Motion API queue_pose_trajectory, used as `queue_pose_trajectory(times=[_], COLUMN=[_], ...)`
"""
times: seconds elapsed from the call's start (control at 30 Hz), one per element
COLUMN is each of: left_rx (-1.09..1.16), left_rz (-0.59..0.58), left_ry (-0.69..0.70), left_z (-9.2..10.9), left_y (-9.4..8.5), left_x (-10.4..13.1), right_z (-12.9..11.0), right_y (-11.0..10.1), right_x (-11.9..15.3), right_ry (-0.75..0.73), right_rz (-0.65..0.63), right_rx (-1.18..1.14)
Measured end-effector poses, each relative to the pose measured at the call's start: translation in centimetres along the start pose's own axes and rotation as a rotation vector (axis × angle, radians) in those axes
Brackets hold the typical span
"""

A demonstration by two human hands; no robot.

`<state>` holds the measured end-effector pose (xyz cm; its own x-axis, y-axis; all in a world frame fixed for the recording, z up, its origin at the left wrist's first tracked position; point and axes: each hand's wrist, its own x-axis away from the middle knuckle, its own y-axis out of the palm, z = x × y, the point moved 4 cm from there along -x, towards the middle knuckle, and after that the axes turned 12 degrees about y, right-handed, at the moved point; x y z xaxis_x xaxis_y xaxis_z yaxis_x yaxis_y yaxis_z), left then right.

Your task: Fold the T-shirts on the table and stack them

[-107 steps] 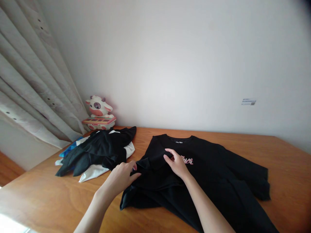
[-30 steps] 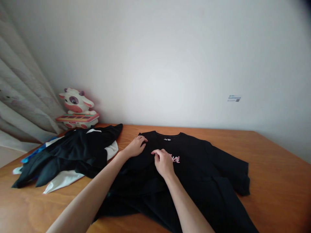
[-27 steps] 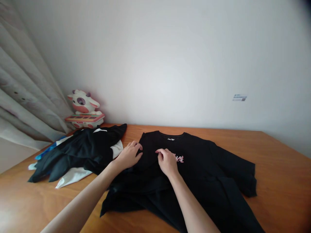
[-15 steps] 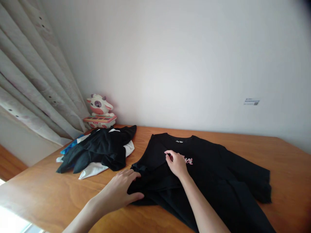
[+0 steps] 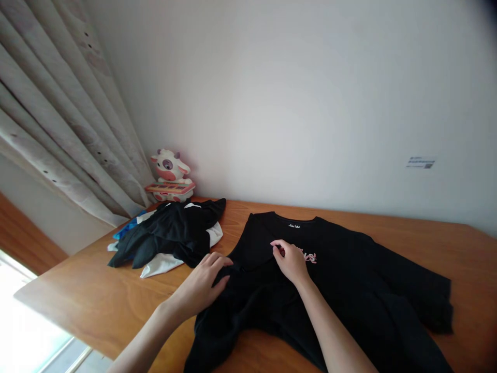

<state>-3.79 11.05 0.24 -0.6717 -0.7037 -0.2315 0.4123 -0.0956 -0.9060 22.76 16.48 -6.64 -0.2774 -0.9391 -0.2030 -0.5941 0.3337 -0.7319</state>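
A black T-shirt (image 5: pixel 349 280) with pink and white lettering lies on the wooden table, its neckline toward the wall and one sleeve spread to the right. At its left edge is my left hand (image 5: pixel 209 280), thumb and fingers apart, touching the fabric. My right hand (image 5: pixel 289 259) is over the chest beside the lettering, thumb and fingers pinched together on the black cloth. Part of the shirt's left side is bunched and hangs down toward the near edge.
A heap of black, white and blue clothes (image 5: pixel 171 233) lies on the left of the wooden table (image 5: pixel 135 305). Behind it stands a cow toy with a keyboard (image 5: pixel 171 176). A curtain (image 5: pixel 77 114) hangs at the left, and a label (image 5: pixel 420 162) is on the wall.
My left hand has moved up along the shirt's left edge. The bunched black cloth below it now reaches further down and left. The whole view has shifted slightly.
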Motion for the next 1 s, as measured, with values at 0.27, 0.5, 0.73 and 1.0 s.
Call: queue_pose_trajectory(times=[0.27,0.5,0.73,1.0], left_rx=[-0.169,0.046,-0.184,-0.203], left_rz=[-0.142,0.027,-0.02,-0.039], left_ry=[0.188,0.117,0.107,0.095], left_z=[0.5,-0.7,-2.7,-2.3], left_y=[2.7,1.8,6.1,6.6], left_x=[-2.4,-4.9,-6.4,-8.1], right_z=[0.2,0.6,1.2,0.7], right_y=[-0.1,-0.4,-0.9,-0.6], right_x=[-0.2,-0.3,-0.3,-0.2], right_ry=[0.028,0.085,0.157,0.162], right_rz=[-0.003,0.076,0.177,0.13], right_rx=[-0.116,-0.272,-0.293,-0.057])
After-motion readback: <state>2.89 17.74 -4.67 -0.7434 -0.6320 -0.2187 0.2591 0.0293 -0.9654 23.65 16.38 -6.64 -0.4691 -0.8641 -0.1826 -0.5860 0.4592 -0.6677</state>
